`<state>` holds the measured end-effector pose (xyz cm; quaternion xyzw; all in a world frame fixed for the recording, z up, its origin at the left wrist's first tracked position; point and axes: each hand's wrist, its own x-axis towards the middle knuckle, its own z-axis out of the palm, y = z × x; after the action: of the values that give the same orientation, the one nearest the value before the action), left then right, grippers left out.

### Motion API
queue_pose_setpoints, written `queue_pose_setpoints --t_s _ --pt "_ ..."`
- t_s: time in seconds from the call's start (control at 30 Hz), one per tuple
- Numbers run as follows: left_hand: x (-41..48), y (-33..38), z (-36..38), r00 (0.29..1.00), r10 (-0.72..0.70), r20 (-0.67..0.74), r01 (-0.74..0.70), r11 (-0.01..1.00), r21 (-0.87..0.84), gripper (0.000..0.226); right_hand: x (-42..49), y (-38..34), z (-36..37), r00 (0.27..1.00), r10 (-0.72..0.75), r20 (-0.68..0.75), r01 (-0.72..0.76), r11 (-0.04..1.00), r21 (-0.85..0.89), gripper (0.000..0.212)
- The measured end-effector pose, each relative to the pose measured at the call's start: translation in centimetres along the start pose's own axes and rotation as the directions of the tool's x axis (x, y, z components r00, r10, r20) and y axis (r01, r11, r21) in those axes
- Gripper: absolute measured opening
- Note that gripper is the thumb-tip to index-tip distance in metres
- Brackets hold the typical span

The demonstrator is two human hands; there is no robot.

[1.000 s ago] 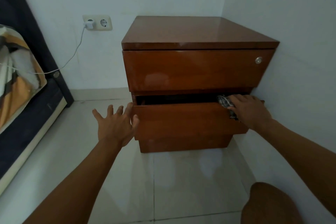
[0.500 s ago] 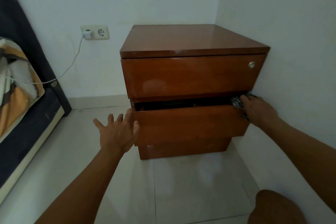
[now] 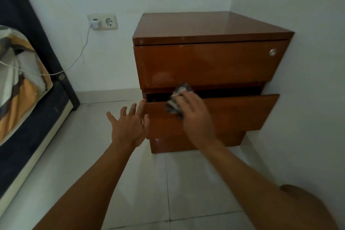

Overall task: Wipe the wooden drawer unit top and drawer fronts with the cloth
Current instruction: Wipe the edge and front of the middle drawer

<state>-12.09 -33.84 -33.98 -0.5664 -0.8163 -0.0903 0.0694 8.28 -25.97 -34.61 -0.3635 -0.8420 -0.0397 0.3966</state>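
Both hands are at the glossy brown wooden drawer unit [image 3: 205, 28], which stands in the far right corner on the pale tiled floor [image 3: 183, 183]. My right hand [image 3: 195, 117] presses the crumpled grey patterned cloth [image 3: 174, 105] onto the top edge of the part-open middle drawer [image 3: 239, 112], toward its left end, fingers laid fairly flat. The cloth is blurred and half hidden beneath them. My left hand [image 3: 128, 127] is spread wide, holding nothing, fingertips touching that drawer's left edge. The drawer's inside is too dark to read, and its front hides most of the bottom front. At left, a dark blue bed [image 3: 37, 114] is cut off.
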Motion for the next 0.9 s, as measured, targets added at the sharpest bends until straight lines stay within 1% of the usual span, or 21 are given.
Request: queue_pose_setpoints --t_s 0.1,0.17,0.23,0.33,0.5,0.67,0.73,0.8,0.9 --pt "0.3 -0.5 0.5 0.999 0.038 -0.006 -0.038 0.998 0.059 0.065 -0.1 -2.5 4.9 0.989 0.038 0.140 -0.017 0.988 -0.151 0.068" --pt "0.4 -0.7 0.6 0.996 0.086 -0.011 -0.084 0.993 0.081 0.066 -0.1 -2.4 5.9 0.982 0.076 0.175 -0.038 0.977 -0.211 0.070" --pt "0.5 -1.0 0.6 0.992 0.127 -0.007 -0.126 0.991 0.054 0.067 0.1 -1.5 5.4 0.979 0.091 0.181 -0.047 0.971 -0.233 0.068" --pt "0.6 -1.2 0.4 0.988 0.156 -0.009 -0.155 0.987 0.031 0.073 0.1 1.3 3.7 0.976 0.119 0.181 -0.066 0.960 -0.274 0.062" --pt "0.8 -0.1 -0.2 0.989 0.141 -0.036 -0.139 0.989 0.045 0.078 -1.3 9.1 -0.4 0.978 0.151 0.141 -0.089 0.925 -0.370 0.059" --pt "1.1 0.0 -0.3 0.977 0.210 -0.046 -0.209 0.977 0.028 0.077 -2.5 16.6 -4.1 0.951 0.278 0.137 -0.199 0.885 -0.421 0.056" --pt "0.7 0.1 0.2 0.978 0.200 -0.060 -0.201 0.979 -0.023 0.074 -3.3 19.5 -5.3 0.942 0.306 0.142 -0.216 0.871 -0.442 0.059" --pt "0.6 0.3 0.6 0.982 0.179 -0.065 -0.183 0.981 -0.066 0.073 -3.9 21.6 -6.5 0.949 0.290 0.122 -0.204 0.863 -0.462 0.062" --pt "0.7 0.4 0.5 0.981 0.176 -0.083 -0.183 0.979 -0.086 0.074 -4.5 23.8 -7.8 0.971 0.216 0.100 -0.136 0.850 -0.510 0.062"
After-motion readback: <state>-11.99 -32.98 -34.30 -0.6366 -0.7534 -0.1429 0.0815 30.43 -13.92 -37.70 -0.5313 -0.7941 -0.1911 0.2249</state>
